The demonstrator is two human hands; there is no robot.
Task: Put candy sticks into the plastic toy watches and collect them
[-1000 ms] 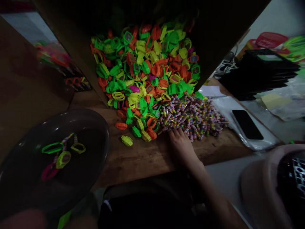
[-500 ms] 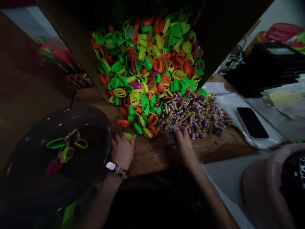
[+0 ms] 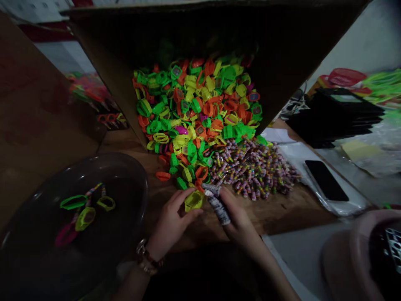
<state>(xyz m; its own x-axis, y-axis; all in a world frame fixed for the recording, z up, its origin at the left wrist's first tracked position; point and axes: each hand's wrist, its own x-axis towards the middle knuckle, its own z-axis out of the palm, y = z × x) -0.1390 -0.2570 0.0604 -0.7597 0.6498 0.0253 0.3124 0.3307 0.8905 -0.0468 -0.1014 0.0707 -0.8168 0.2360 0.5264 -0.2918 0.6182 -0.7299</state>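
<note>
My left hand (image 3: 171, 219) pinches a yellow plastic toy watch (image 3: 193, 201) between thumb and fingers, just above the wooden table. Close by on its right is my right hand (image 3: 239, 217), its thumb and forefinger wrapped in whitish, dark-printed covering and brought together; whatever lies between their tips is too blurred to name. Beyond both hands spreads a heap of green, yellow and orange toy watches (image 3: 194, 121), spilling from a cardboard box (image 3: 103, 79) on its side. Small wrapped candy rolls (image 3: 257, 167) are piled beside the heap, past my right hand.
At left, a dark round basin (image 3: 142, 184) contains several watches with candy-like pieces attached. A phone (image 3: 326, 179) lies on plastic sheeting at right, with stacked black trays (image 3: 338, 113) behind. A pink tub (image 3: 360, 242) stands at lower right.
My left hand has lifted the yellow toy watch off the table and moved right. My right hand has left the candy pile's edge and come left beside it. The view has tilted up.
</note>
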